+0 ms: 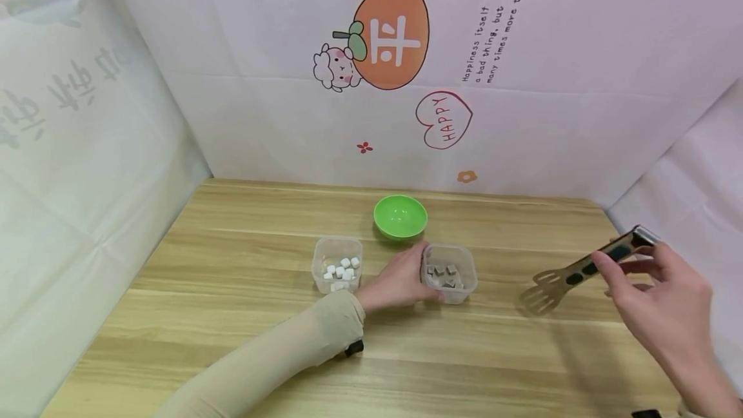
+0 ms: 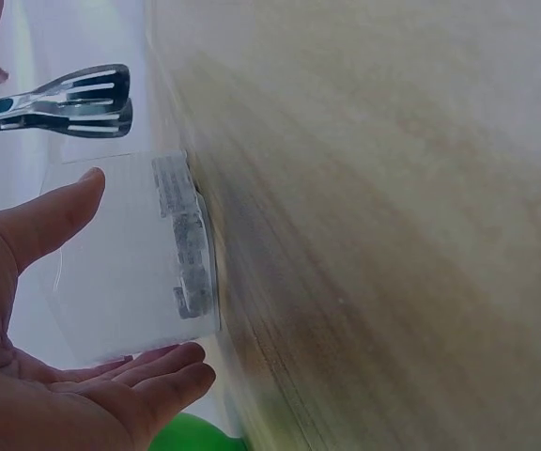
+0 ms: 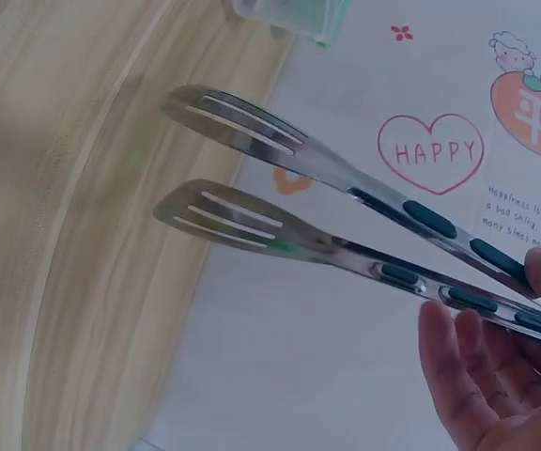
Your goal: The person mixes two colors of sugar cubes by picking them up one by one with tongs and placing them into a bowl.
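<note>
Clear tub (image 1: 466,294) with grey cubes (image 1: 451,269) inside is held at its left side by left hand (image 1: 399,280); thumb and fingers are spread apart around it, thumb at the near side, fingers at the far side. Tub is stood upright on wooden table (image 1: 493,366). Metal tongs (image 1: 587,268) with dark inlays are pinched by right hand (image 1: 667,295) between thumb and fingers, near the hinged end; slotted heads are kept apart from each other, held above the table, right of the grey-cube tub and pointed toward it. Second clear tub (image 1: 338,242), with white cubes (image 1: 341,272) inside, is placed to the left, near the left wrist. Green bowl (image 1: 400,217) is set behind, between the two tubs. Table is backed by white printed cloth (image 1: 278,128)
</note>
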Motion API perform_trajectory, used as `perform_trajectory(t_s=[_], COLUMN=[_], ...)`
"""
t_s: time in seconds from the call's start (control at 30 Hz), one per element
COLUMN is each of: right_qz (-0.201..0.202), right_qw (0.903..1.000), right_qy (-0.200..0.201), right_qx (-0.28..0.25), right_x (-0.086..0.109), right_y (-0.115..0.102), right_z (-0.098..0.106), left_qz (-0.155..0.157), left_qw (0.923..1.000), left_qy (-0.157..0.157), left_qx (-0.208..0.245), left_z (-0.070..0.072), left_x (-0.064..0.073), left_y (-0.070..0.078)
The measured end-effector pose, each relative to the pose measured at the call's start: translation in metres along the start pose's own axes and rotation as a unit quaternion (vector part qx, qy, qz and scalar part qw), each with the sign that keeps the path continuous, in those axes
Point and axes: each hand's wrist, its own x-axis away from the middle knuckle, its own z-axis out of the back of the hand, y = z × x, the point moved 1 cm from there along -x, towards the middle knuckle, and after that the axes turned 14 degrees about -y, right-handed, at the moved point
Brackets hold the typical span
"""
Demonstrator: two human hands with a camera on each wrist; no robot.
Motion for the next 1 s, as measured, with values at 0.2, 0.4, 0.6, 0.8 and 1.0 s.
perform_trajectory(t_s=[0.2, 0.4, 0.6, 0.8, 1.0], right_qz=[0.072, 0.113, 0.130, 0.110, 0.036], right_qw=[0.9954, 0.9914, 0.9879, 0.9884, 0.9928], right_qy=[-0.040, -0.048, -0.063, -0.075, -0.045], right_qx=[-0.049, -0.045, -0.058, -0.072, -0.105], right_x=[0.005, 0.006, 0.007, 0.006, 0.003], right_y=[-0.007, -0.014, -0.020, -0.017, -0.016], right_z=[-0.005, -0.008, -0.009, -0.007, -0.007], left_qz=[0.001, 0.000, -0.001, -0.002, 0.000], left_qw=[1.0000, 1.0000, 1.0000, 1.0000, 1.0000], left_qy=[0.000, 0.001, 0.000, 0.001, 0.004], left_qx=[0.002, 0.003, 0.003, 0.004, 0.003], left_z=[0.000, 0.000, 0.000, 0.000, 0.000], left_x=[0.000, 0.001, 0.001, 0.001, 0.000], left_y=[0.000, 0.000, 0.000, 0.000, -0.002])
